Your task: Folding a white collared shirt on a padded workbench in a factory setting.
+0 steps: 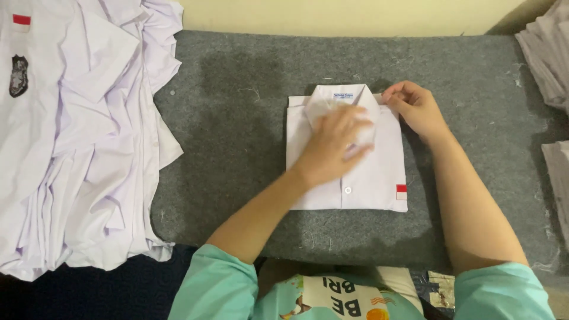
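Far left: heap of white shirts (83, 136), unfolded and rumpled, overhanging the left edge of the counter (237, 118) and cut off by the frame; one has a dark badge and a small red-and-white patch near the top corner. Counter has a grey felt cover, lint and loose threads scattered on it, with a darker patch toward the back. Nothing sits between the heap and the centre. Centre: folded white shirt (367, 178), square, collar toward the far side, buttons up, small red-and-white patch at its lower right corner. Left hand (335, 145) lies flat on the shirt's chest just below the collar, fingers spread and slightly blurred, pressing down, gripping nothing. Right hand (415, 106) is at the shirt's upper right corner beside the collar, fingertips curled and pinching the fabric edge there. Hands are apart, collar between them. The left hand covers the upper placket and part of the collar; the collar label is too small to make out. Right edge: grey folded cloths (548, 59), cut off by the frame, well clear of the shirt. Bottom: teal sleeves, partly out of view.
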